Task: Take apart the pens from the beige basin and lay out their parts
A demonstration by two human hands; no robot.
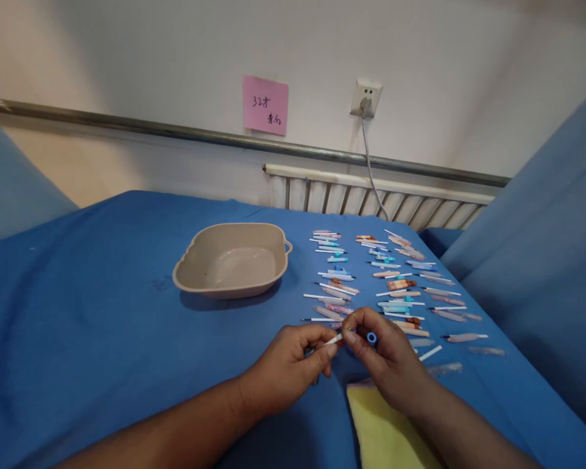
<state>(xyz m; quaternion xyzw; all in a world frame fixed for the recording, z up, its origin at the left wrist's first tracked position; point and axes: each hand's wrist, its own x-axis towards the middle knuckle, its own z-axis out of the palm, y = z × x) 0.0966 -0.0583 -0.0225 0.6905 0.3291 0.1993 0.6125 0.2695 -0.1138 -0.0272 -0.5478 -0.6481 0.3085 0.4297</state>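
Note:
My left hand (293, 365) pinches a thin white stick (333, 339) that points up and to the right, in front of the rows of pen parts. At the stick's far end, the thumb and forefinger of my right hand (383, 358) are pressed together. A small blue tube-like piece (372, 339) with an open round end shows in the right hand, by its fingers. Beyond both hands, many pen barrels, white refills and caps (339, 293) lie in columns on the blue cloth (127, 339).
An open beige basin (232, 260) stands left of the pen parts. A yellow cloth (388, 430) lies under the right forearm. Behind are a white radiator (342, 192), a metal rail (195, 133), a plugged-in cable (368, 150) and a pink note (265, 105). Blue curtains (542, 215) hang at both sides.

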